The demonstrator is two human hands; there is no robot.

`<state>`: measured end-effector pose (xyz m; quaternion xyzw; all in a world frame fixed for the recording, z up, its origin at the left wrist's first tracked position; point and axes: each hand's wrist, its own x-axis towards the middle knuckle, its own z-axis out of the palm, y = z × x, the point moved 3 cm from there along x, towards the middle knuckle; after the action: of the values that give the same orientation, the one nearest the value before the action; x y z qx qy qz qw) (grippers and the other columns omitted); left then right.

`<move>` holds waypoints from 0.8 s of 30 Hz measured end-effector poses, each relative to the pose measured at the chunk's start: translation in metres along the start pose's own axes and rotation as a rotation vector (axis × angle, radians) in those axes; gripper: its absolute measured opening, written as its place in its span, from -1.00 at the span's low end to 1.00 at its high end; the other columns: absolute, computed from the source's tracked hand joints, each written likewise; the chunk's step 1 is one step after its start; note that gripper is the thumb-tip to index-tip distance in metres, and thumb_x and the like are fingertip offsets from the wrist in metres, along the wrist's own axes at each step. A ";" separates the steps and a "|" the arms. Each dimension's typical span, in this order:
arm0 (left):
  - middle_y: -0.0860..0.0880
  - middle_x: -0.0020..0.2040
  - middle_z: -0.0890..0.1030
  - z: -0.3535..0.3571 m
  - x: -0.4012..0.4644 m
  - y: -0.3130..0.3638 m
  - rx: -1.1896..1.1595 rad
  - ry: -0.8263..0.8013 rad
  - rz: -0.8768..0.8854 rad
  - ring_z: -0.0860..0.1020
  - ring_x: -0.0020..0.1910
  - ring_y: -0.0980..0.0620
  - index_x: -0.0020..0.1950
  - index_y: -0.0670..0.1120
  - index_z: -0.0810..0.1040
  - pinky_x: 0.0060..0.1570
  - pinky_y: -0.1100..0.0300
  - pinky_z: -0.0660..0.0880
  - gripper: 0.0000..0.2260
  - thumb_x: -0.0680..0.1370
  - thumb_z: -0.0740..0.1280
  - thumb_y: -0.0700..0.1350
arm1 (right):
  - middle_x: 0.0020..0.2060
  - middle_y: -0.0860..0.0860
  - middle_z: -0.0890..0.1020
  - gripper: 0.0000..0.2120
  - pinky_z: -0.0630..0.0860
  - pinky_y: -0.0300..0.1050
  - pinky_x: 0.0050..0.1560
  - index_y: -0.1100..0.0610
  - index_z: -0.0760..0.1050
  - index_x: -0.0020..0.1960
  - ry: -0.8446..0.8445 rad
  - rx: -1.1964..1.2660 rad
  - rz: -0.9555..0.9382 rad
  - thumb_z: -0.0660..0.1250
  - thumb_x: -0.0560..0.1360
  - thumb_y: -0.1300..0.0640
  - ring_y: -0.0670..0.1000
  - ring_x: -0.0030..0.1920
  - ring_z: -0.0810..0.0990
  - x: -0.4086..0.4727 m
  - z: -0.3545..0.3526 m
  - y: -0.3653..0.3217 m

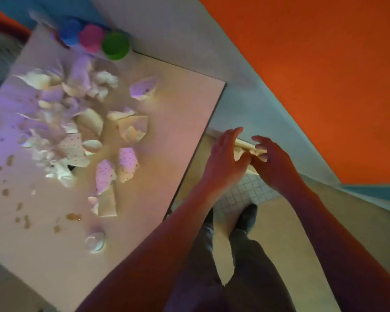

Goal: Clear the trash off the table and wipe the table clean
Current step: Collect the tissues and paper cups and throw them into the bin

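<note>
A pale table [167,104] carries a heap of crumpled white and dotted paper trash [77,122], with brown stains [73,216] spread over its near-left part. A small clear plastic piece [96,240] lies near the front edge. Both my hands are off the table's right edge, above the floor. Between them is a pale crumpled paper-like piece [245,148]. My left hand [225,158] has its fingers stretched over that piece and its thumb against it. My right hand [273,163] pinches the other end with curled fingers. The picture is blurred.
Blue [70,32], pink [91,38] and green [115,45] cups stand at the table's far edge. An orange wall [324,75] fills the right. My shoes [245,217] stand on tiled floor beside the table's right edge.
</note>
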<state>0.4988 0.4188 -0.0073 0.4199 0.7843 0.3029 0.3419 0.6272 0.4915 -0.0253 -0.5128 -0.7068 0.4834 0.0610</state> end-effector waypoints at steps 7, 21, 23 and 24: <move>-0.02 0.45 0.40 -0.078 -0.067 0.005 -0.057 0.200 -0.051 0.41 0.40 -0.01 0.52 0.04 0.32 0.38 0.06 0.39 -0.47 0.57 0.37 -0.05 | 0.22 0.03 0.55 -0.55 0.56 0.12 0.11 -0.10 0.42 0.37 -0.096 -0.030 -0.137 0.41 0.51 -0.01 0.05 0.10 0.60 -0.020 -0.007 -0.047; 0.04 0.42 0.39 -0.183 -0.140 -0.089 -0.136 0.571 -0.325 0.45 0.35 0.01 0.50 0.15 0.34 0.31 -0.03 0.46 -0.49 0.57 0.40 0.00 | 0.15 -0.02 0.54 -0.56 0.56 0.07 0.10 -0.13 0.43 0.36 -0.313 -0.171 -0.362 0.40 0.51 0.04 0.02 0.05 0.60 -0.016 0.087 -0.151; 0.03 0.42 0.39 -0.205 -0.145 -0.109 -0.138 0.596 -0.349 0.45 0.36 0.00 0.51 0.13 0.33 0.32 -0.01 0.45 -0.48 0.57 0.39 -0.01 | 0.16 0.00 0.52 -0.56 0.56 0.06 0.09 -0.10 0.42 0.38 -0.327 -0.191 -0.381 0.40 0.52 0.05 0.03 0.06 0.58 -0.012 0.108 -0.172; 0.03 0.43 0.38 -0.215 -0.147 -0.120 -0.143 0.606 -0.364 0.46 0.36 -0.01 0.51 0.13 0.32 0.32 0.01 0.45 -0.47 0.57 0.39 -0.02 | 0.16 0.01 0.52 -0.57 0.55 0.06 0.10 -0.09 0.43 0.37 -0.320 -0.199 -0.396 0.40 0.52 0.06 0.04 0.07 0.58 -0.009 0.117 -0.182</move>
<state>0.3354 0.1957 0.0679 0.1396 0.8887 0.4019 0.1707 0.4419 0.4107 0.0525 -0.2852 -0.8380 0.4651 -0.0086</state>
